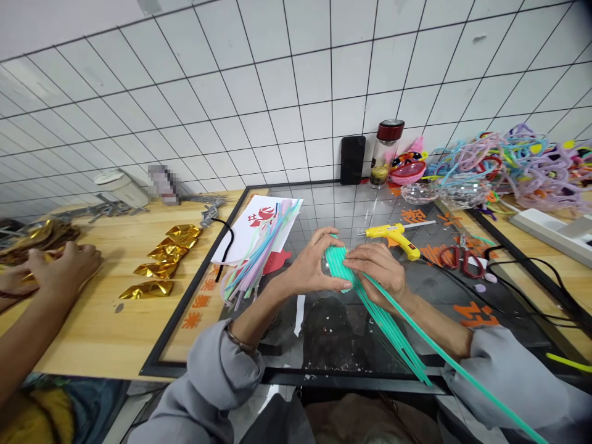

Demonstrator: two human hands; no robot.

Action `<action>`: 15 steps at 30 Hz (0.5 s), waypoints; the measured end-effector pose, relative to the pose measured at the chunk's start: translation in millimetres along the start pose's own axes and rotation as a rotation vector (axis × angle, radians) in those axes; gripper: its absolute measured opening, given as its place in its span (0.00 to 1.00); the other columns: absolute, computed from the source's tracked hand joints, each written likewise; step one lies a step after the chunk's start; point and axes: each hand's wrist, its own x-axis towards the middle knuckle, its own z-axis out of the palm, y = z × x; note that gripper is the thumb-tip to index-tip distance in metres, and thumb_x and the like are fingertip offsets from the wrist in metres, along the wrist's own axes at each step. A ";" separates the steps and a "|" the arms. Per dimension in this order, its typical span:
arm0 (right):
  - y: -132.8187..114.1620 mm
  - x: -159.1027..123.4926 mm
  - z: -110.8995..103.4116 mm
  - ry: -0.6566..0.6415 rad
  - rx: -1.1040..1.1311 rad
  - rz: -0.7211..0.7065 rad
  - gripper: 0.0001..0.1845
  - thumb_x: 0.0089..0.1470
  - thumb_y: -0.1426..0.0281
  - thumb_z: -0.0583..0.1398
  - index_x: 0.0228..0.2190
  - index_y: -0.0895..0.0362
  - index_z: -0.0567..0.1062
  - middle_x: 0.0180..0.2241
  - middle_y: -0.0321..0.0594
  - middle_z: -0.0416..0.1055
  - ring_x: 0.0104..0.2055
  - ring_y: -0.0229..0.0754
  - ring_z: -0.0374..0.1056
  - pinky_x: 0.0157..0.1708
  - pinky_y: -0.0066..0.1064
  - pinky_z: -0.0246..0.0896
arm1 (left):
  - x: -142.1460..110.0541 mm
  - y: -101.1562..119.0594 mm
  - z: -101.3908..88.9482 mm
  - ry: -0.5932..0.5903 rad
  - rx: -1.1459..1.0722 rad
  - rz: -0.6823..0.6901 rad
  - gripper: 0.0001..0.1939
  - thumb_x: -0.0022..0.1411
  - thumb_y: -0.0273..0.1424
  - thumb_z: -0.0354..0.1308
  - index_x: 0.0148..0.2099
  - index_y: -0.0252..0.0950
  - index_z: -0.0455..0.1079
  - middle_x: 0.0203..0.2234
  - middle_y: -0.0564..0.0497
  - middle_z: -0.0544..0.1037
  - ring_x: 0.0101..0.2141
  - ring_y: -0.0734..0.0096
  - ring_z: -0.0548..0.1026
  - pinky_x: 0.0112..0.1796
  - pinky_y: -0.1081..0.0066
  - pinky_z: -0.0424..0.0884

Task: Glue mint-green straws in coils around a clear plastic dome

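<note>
My left hand (309,266) is closed around a clear, rounded object (325,265), with thumb and fingers on either side of it. Green pipe cleaners (388,330) lie side by side across that object, and their long ends trail down to the right. My right hand (382,268) pinches the green strands at the object's right side; its fingertips are partly hidden. One long strand runs off beneath my right forearm toward the lower right corner. A yellow glue gun (393,237) lies just beyond my right hand.
Red-handled scissors (464,262) and black cables lie to the right. Pastel pipe cleaners (261,246) rest on white paper (240,231). A lidded bottle (385,157) and black phone (352,160) stand by the tiled wall. At left, a co-worker's hands (69,265) are near gold foil pieces (166,262).
</note>
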 end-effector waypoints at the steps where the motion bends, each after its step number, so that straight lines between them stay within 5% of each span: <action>1: 0.0 0.2 0.0 0.005 -0.002 -0.006 0.13 0.57 0.78 0.59 0.41 0.54 0.78 0.38 0.42 0.79 0.42 0.44 0.74 0.41 0.39 0.68 | -0.3 0.3 0.0 0.000 0.002 0.004 0.36 0.42 0.44 0.74 0.50 0.39 0.64 0.60 0.37 0.61 0.63 0.47 0.60 0.62 0.48 0.58; 8: -1.8 -0.6 0.2 -0.004 0.008 0.006 0.12 0.58 0.76 0.59 0.41 0.55 0.78 0.38 0.42 0.79 0.42 0.44 0.74 0.41 0.40 0.68 | -5.9 5.5 -3.8 -0.012 0.026 0.025 0.35 0.46 0.43 0.73 0.53 0.39 0.65 0.54 0.40 0.72 0.57 0.50 0.69 0.59 0.50 0.63; 15: -3.2 -0.1 0.9 -0.006 0.005 0.002 0.11 0.58 0.77 0.59 0.41 0.55 0.79 0.38 0.43 0.79 0.42 0.44 0.74 0.42 0.40 0.68 | -11.7 10.3 -4.4 -0.046 0.077 -0.036 0.43 0.52 0.38 0.70 0.64 0.37 0.55 0.60 0.38 0.67 0.60 0.50 0.68 0.60 0.52 0.63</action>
